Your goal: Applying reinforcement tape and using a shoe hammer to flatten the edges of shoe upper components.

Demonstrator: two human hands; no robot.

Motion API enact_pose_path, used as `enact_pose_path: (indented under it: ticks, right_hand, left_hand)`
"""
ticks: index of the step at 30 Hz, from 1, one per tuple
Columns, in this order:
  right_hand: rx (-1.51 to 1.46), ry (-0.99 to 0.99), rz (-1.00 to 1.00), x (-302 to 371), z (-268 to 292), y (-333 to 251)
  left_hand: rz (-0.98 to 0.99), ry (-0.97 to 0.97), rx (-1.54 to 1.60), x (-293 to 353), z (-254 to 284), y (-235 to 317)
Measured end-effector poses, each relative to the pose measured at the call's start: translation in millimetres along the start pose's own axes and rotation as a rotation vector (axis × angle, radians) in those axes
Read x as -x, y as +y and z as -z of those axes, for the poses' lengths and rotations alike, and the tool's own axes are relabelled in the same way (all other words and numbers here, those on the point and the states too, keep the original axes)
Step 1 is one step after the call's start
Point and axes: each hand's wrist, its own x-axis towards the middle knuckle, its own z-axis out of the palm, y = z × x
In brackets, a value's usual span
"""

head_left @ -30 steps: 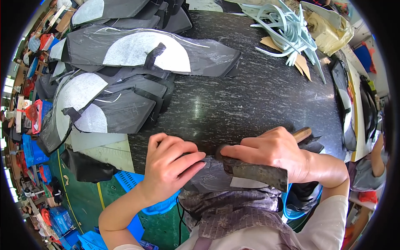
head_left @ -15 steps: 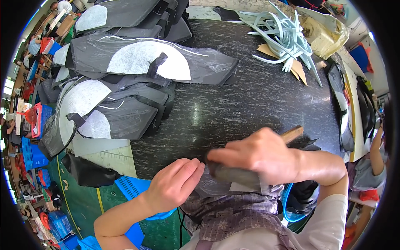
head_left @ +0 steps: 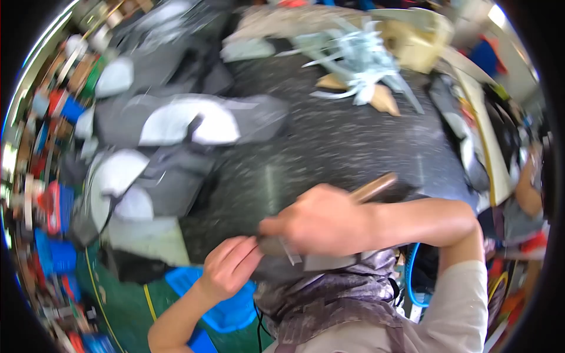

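My right hand (head_left: 326, 220) is closed in a fist over the near edge of the table, smeared by motion. A wooden handle (head_left: 376, 187) sticks out behind it, seemingly of a tool in the fist; the working end is too blurred to tell its kind. Just to the left, my left hand (head_left: 231, 267) has its fingers pressed together, tips down at the edge of a dark grey sheet piece (head_left: 276, 272). A pale patch (head_left: 329, 263) shows on that piece below my right hand.
Dark cut pieces with white half-round patches (head_left: 168, 122) are heaped at the left. Pale blue strips (head_left: 362, 62) lie tangled at the back, beside a yellowish wrapped block (head_left: 415, 44). Blue baskets (head_left: 232, 309) stand below the near edge. A person's arm (head_left: 529, 188) shows at far right.
The whole view has shifted and blurred, with table things sitting farther left in it. Both hands keep close together at the near edge, the right still over the dark piece.
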Motion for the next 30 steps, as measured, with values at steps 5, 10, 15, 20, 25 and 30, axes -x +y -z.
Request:
enact_pose_path:
  ticks: [5,10,15,20,25,30]
  right_hand:
    - [0.256,0.184,0.067,60,-9,8]
    - [0.303,0.16,-0.202,166,-32,-9]
    - [0.621,0.481,-0.995,230,56,21]
    - [0.694,0.548,-1.474,360,72,136]
    - [0.735,0.731,-1.341,336,68,106]
    - [0.817,0.789,-1.007,291,51,74]
  left_hand:
    - [0.262,0.056,0.109,0,14,12]
    - [0.411,0.339,-0.018,-44,31,-30]
    - [0.426,0.287,-0.11,-65,35,-11]
    - [0.162,-0.086,-0.316,-68,-4,-11]
    - [0.27,-0.257,-0.776,-115,60,-56]
    - [0.026,0.127,-0.633,-131,99,-42]
